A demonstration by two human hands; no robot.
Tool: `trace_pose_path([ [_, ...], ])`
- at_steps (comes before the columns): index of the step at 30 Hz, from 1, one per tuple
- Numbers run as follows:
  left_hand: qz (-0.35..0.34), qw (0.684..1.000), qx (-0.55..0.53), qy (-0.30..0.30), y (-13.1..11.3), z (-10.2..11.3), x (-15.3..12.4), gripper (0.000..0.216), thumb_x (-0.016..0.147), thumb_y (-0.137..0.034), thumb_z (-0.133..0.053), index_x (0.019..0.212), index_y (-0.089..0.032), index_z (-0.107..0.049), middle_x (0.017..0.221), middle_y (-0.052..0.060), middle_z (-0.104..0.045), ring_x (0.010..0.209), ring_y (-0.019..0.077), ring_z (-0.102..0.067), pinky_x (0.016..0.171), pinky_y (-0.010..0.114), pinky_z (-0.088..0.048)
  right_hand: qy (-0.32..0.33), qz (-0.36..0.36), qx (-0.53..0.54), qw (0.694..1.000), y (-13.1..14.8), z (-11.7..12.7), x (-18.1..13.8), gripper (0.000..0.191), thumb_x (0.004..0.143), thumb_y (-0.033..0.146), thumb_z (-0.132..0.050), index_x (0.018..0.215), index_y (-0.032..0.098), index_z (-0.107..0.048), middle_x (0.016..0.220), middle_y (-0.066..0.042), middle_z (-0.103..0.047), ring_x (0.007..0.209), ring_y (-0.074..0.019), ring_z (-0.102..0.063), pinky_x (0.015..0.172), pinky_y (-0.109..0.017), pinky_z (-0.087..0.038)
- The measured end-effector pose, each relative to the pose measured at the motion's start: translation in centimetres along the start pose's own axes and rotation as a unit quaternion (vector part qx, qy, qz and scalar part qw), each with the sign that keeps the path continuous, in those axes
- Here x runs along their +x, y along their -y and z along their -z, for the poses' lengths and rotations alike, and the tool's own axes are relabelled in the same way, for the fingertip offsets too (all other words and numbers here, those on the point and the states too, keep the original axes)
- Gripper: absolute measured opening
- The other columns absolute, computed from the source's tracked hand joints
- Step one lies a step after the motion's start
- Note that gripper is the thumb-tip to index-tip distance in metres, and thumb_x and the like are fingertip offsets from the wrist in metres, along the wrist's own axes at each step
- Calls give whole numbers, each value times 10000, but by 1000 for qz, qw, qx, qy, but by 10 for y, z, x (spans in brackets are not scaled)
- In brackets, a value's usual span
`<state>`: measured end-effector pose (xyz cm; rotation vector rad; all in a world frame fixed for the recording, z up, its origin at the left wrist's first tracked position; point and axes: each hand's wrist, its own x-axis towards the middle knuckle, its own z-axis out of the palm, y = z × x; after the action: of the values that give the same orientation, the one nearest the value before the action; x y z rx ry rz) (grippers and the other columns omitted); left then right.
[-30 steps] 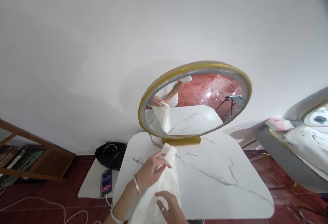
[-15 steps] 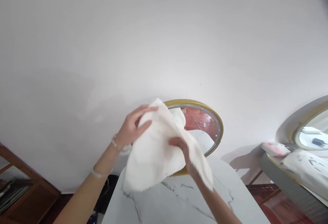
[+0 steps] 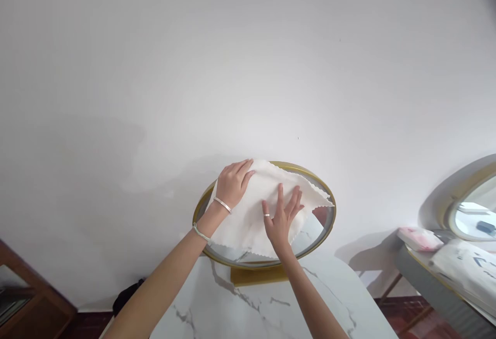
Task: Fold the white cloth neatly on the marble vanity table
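Observation:
A white cloth (image 3: 248, 220) with scalloped edges is spread against the glass of a round gold-framed mirror (image 3: 323, 225). The mirror stands on a gold base on a white marble table (image 3: 240, 308). My left hand (image 3: 232, 184) grips the cloth's upper left corner at the mirror's top rim, fingers curled over the fabric. My right hand (image 3: 282, 217) lies flat on the cloth's middle with fingers spread, a ring on one finger, pressing it to the glass. Bracelets circle my left wrist.
A plain white wall fills the background. At the right stands a second table (image 3: 445, 272) with a white sheet, a pink packet (image 3: 416, 238) and another round mirror (image 3: 470, 207). A wooden shelf (image 3: 23, 303) sits at the lower left, a black bag (image 3: 126, 295) on the floor beside it.
Both hands lifted the cloth from the table up to the mirror. The cloth, bunched half a second ago, is now spread flat on the glass and my right hand has opened onto it.

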<state>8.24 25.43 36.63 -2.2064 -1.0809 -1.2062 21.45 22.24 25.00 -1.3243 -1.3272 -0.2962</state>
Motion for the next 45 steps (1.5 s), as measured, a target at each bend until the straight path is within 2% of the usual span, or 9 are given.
trace_pose_path([
  [7,141,978,-88,-126,33,10,-41,342,957,-382,-398,1039,-180,-661,1007,67,-716,957,182,-650,863,301,-487,-3,138,-38,990,17,-21,16,689,943,386,-461,1518,346,-85,1588,-110,107,1431,-442,5,1029,-750,-101],
  [11,318,924,-123,-172,55,11,-109,404,923,-447,-420,620,-193,-503,543,-44,-456,547,108,-457,546,217,-386,87,291,-41,952,31,-41,13,625,941,431,-460,1495,406,-172,1572,-83,-199,1406,-376,-243,1064,-688,-189],
  [15,387,887,-144,-205,58,6,-135,424,899,-442,-435,560,-204,-341,519,-72,-252,504,84,-277,490,206,-270,161,385,40,908,43,-60,15,515,962,404,-416,1462,423,-291,1462,-4,-439,1179,-228,-558,974,-388,-475],
  [23,286,939,-92,-170,40,16,-58,322,931,-346,-418,691,-187,-561,570,-46,-482,547,99,-451,563,204,-369,51,356,-28,933,60,-55,53,466,940,454,-433,1370,284,-486,1402,-81,-489,1232,-282,-478,944,-397,-454],
  [25,220,961,-97,-135,29,17,-35,268,952,-314,-386,940,-197,-627,803,8,-651,766,138,-602,705,218,-444,20,311,-55,949,50,-45,65,473,913,493,-459,1319,265,-537,1353,-102,-508,1253,-308,-429,969,-426,-412],
  [28,92,988,-102,-75,4,9,-4,344,972,-232,-292,1168,-216,-574,1162,61,-647,1085,158,-590,888,260,-443,-37,239,-93,966,25,-26,82,484,890,532,-454,1256,239,-572,1309,-129,-498,1257,-345,-381,984,-514,-339],
  [33,-44,998,-13,30,-36,-18,35,334,952,-333,-393,1195,-209,-585,1130,70,-662,987,198,-612,840,324,-438,-137,150,-108,973,-26,-1,99,523,896,559,-342,1194,191,-563,1179,-137,-552,1157,-340,-449,992,-629,-217],
  [40,-62,996,55,42,-45,-33,48,381,974,-438,-354,1014,-179,-630,943,56,-688,874,190,-617,703,306,-424,-254,-14,-85,963,-61,12,99,511,905,628,-360,977,204,-636,970,-106,-654,981,-310,-560,936,-570,-321],
  [45,-36,999,15,-38,-26,-17,28,295,966,-397,-416,1022,-191,-620,1078,48,-708,936,171,-653,767,297,-465,-264,28,-77,961,-41,8,101,443,933,556,-361,932,215,-644,935,-79,-675,946,-285,-575,938,-552,-346],
])
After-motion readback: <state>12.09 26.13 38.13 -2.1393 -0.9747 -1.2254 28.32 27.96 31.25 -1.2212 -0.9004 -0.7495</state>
